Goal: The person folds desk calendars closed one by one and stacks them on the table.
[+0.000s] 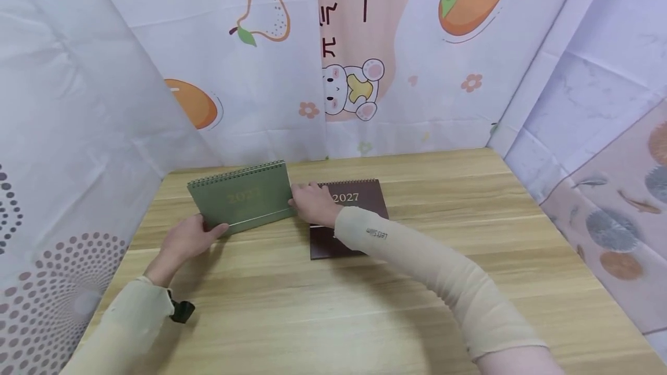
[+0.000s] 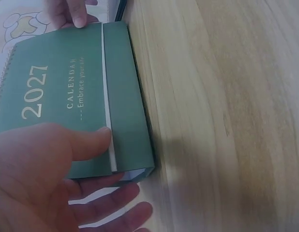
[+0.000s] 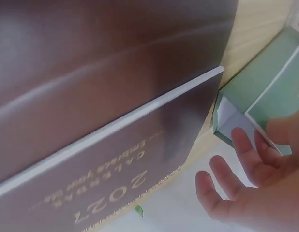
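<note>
A green 2027 desk calendar (image 1: 247, 201) with a spiral binding along its top stands upright on its folded base at the table's left. My left hand (image 1: 182, 242) grips its left end; in the left wrist view the thumb lies over the front cover and the fingers reach behind. At the opposite end, my right hand (image 1: 315, 204) pinches the side edge, thumb in front and index finger at the open end of the base, as the right wrist view shows. Just right of it is a dark brown 2027 calendar (image 1: 372, 192), partly hidden by my right hand and sleeve.
The wood-grain table (image 1: 292, 317) carries both calendars. Behind it hangs a white curtain (image 1: 401, 132) with fruit and a cartoon bear, close to the table's back edge. More patterned cloth (image 1: 620, 207) hangs along the right side. A black strap piece (image 1: 181, 311) sits at my left wrist.
</note>
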Tool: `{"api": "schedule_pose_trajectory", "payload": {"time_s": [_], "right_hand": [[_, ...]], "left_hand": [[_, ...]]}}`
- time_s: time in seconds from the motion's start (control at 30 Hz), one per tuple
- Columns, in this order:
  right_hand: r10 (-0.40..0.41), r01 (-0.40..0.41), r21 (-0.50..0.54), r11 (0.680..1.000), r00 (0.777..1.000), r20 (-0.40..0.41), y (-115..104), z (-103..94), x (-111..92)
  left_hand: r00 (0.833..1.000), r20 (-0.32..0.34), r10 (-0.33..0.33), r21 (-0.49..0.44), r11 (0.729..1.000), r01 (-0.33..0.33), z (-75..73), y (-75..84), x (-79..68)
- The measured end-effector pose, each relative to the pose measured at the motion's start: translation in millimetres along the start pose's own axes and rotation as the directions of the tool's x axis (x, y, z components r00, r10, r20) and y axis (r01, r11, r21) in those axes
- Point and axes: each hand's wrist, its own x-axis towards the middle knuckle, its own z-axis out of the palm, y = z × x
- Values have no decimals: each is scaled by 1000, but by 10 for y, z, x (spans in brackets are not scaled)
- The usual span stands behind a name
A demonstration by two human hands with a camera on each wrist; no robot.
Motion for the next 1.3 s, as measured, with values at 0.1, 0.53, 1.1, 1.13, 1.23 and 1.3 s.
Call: {"api": "schedule_pose_trajectory", "payload": {"time_s": [0.1,0.53,1.1,1.13,1.23,1.3], "right_hand": [[-22,21,-46,999,1000,-22,39,-35,-30],[-199,219,122,968,967,-161,320,-338,-312],[-148,260,520,813,958,-247,993,-719,-1042],[-143,258,523,812,958,-251,1026,-735,-1089],[-119,246,555,795,959,-256,1126,-783,-1232],[-96,232,595,770,963,-251,1192,-812,-1322]], "left_hand": [[999,-23,31,-8,999,-31,-25,34,-23],[988,-94,123,-56,990,-129,-292,392,-232],[947,-129,295,-164,935,-313,-207,1114,-209],[942,-133,308,-169,929,-328,-188,1154,-203],[929,-137,345,-193,910,-367,-123,1269,-184],[916,-141,376,-215,891,-399,-81,1346,-172]]}}
